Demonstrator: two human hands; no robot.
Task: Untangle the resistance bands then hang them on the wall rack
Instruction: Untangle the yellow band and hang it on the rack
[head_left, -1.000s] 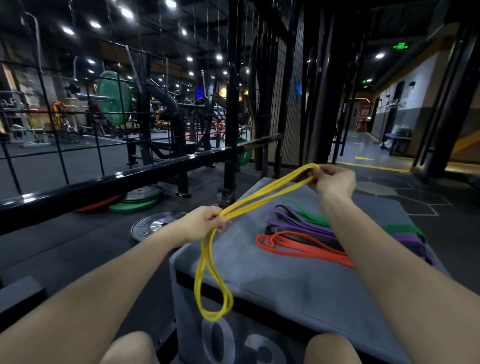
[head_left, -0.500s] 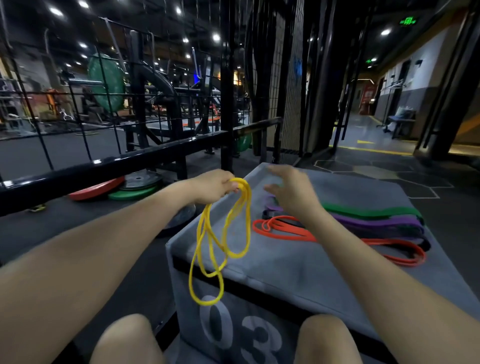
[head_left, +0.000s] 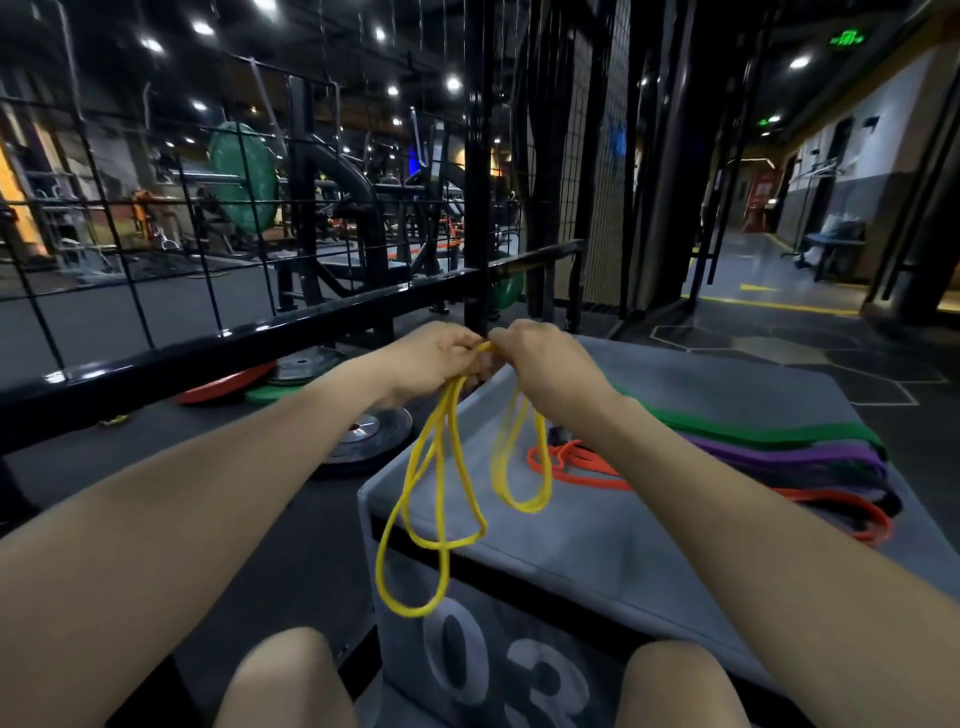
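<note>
Head view, over a gym's grey padded box (head_left: 597, 551) marked "03". Fingertips of both hands hidden behind knuckles and the bunched band, so exact finger placement impossible to make out. Left hand (head_left: 436, 358) and right hand (head_left: 540, 358) met knuckle to knuckle above the box's far left corner, both curled tight and pinching the top of the yellow resistance band (head_left: 441, 467). Hung straight below that shared grip in several loops: longer strands under the left hand, crossed over one another and dangling past the box's front edge to just above the printed number; a shorter double loop under the right hand, blurred, ending over the box top. Lay beyond the right forearm on the box top, partly covered by it: orange band (head_left: 576, 465), purple band (head_left: 779, 454) and green band (head_left: 753, 428), side by side, with a darker band between purple and orange hard to tell from shadow. Sat on the floor left of the box: weight plates (head_left: 363, 436), behind a black rail (head_left: 208, 348). Wall rack not identifiable among the dark wire mesh and uprights behind.
</note>
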